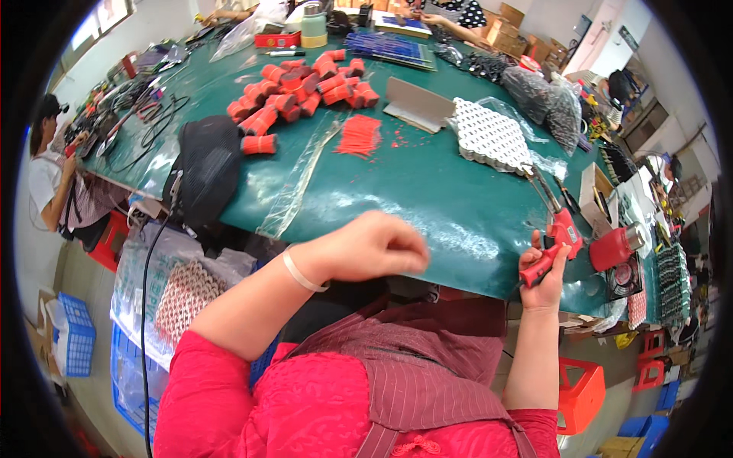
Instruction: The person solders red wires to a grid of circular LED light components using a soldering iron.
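Note:
My left hand (374, 246) hangs over the near edge of the green table, fingers curled in; whatever they hold, if anything, is hidden. On the right, my right hand (544, 276) is wrapped round the handle of a red gun-shaped tool (566, 233). Two thin metal rods at its front point away from me, toward a block of white round parts (489, 136) packed in rows. Farther left lies a flat pile of thin red strips (359, 136). Behind it is a heap of red bundles (298, 90) with dark ends.
A folded grey cardboard piece (418, 104) stands mid-table. A black mesh bag (205, 172) sits at the left edge. At right are a red bottle (617, 248) and an open carton (595, 197). Other people work at the far side and left. An orange stool (579, 397) stands below.

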A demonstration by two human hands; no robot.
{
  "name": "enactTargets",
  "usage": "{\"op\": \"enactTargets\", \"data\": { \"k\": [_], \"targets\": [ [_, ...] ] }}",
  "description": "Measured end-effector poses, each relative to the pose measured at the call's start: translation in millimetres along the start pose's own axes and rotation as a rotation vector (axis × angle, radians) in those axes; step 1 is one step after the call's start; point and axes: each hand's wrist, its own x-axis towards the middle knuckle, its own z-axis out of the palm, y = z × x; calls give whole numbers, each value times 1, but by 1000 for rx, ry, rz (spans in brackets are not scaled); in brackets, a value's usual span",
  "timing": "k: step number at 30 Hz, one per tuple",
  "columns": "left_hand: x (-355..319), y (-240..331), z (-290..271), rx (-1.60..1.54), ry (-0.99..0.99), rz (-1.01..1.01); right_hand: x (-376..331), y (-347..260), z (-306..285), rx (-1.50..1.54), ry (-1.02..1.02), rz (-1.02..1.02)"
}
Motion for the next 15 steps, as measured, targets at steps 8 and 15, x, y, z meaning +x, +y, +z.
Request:
{"op": "enactTargets", "data": {
  "k": [8,15],
  "targets": [
    [172,-62,-6,762,323,123,0,-2,5,43,107,-59],
    [243,-115,-5,985,376,205,2,-1,11,23,148,-31]
  ]
}}
